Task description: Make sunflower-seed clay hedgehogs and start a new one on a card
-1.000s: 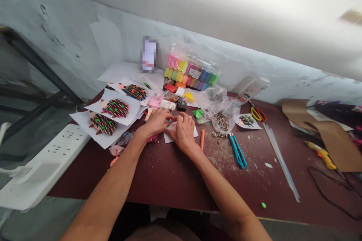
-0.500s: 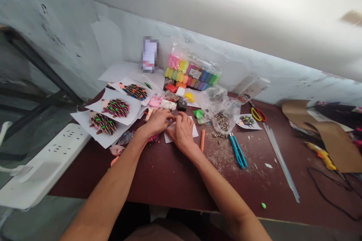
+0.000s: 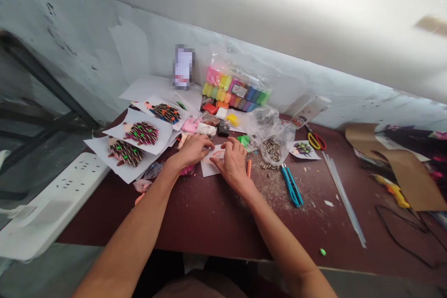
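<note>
A small white card [image 3: 208, 170] lies on the table between my hands, with an orange shape [image 3: 219, 154] on it that my right hand partly covers. My left hand [image 3: 195, 150] rests at the card's upper left corner, its fingers reaching toward the orange shape. Over the card's right side is my right hand [image 3: 233, 160], thumb apart from the fingers and fingertips down near the shape. An orange clay stick [image 3: 249, 168] lies just right of that hand. Behind both hands are lumps of modelling clay, among them white [image 3: 206, 129], black [image 3: 223, 127] and yellow [image 3: 233, 120].
Hedgehog pictures [image 3: 141, 137] on paper lie at left beside a power strip [image 3: 78, 179]. To the right are a plastic bag of striped seeds [image 3: 271, 149], a blue cutter [image 3: 292, 186], scissors [image 3: 316, 140], glue sticks [image 3: 344, 200] and a glue gun [image 3: 396, 192]. A clay pack [image 3: 237, 89] leans on the wall.
My hands have moved apart. The right hand has shifted right and its thumb has opened away from the fingers, exposing the orange shape on the card. The view has shifted slightly.
</note>
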{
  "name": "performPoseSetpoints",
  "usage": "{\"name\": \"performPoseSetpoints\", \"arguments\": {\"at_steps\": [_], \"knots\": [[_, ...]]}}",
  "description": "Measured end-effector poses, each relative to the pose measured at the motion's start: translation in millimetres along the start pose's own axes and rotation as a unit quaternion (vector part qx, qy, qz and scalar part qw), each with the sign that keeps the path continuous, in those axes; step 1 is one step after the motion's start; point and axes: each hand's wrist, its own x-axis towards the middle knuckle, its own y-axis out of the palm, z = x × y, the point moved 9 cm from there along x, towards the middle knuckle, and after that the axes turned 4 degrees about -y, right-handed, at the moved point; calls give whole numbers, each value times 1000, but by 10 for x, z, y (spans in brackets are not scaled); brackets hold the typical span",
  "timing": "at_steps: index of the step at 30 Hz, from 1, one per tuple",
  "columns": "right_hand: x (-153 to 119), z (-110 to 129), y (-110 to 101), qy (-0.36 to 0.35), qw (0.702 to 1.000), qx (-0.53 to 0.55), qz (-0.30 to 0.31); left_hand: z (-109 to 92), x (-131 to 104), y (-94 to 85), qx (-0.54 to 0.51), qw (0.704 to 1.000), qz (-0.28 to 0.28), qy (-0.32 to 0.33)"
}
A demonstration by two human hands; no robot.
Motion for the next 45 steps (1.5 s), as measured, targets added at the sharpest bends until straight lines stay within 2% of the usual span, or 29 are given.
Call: {"name": "performPoseSetpoints", "arguments": {"at_steps": [7, 15, 23, 28, 31, 34, 36, 45], "knots": [[-36, 69, 125, -14, 1000, 0, 21, 8, -2, 7, 2, 1000, 3, 3], [-21, -217, -82, 21, 999, -16, -41, 13, -2, 2, 5, 1000, 6, 9], [-70, -91, 42, 4, 1000, -12, -5, 29, 0, 7, -2, 1000, 6, 4], [-98, -138, -85, 11, 1000, 9, -27, 17, -9, -4, 2, 1000, 7, 2], [-189, -72, -180, -32, 999, 14, -28, 26, -5, -2, 6, 1000, 4, -6], [-326, 107, -179, -114, 993, 7, 3, 37, 5, 9, 10, 1000, 1, -5], [-403, 182, -156, -142, 990, -7, 16, 43, 11, 18, 8, 1000, 0, -1], [-466, 189, 6, -163, 985, -44, 44, 39, 14, 21, 7, 1000, 4, -8]]}}
